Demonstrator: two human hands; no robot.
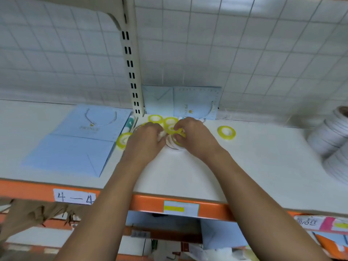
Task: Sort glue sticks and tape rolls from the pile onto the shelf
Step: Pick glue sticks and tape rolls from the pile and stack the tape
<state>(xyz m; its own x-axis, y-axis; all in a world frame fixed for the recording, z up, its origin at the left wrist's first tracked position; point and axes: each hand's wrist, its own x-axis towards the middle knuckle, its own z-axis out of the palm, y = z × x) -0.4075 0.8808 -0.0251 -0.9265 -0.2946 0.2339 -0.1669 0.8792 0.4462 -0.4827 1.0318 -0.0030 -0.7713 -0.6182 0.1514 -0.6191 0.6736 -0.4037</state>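
Fingers (183, 124) of the right hand (194, 138) pinch a glossy yellow tape ring (172, 129); at nine o'clock, the left hand (146, 141) curls into the pile (155, 118), grip unclear.

You get bright, even light, a faint soft shadow on the shelf (188, 166) right of the upright post (131, 72), motion blur throughout, white rolls (331, 136) far right smeared, wide-angle bending at the edges.

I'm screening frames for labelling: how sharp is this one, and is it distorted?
Head view: wide-angle distortion bends the wall tiles; blur softens the left hand, right hand and tape rolls, worst on the white rolls at right; lighting is even, no glare.
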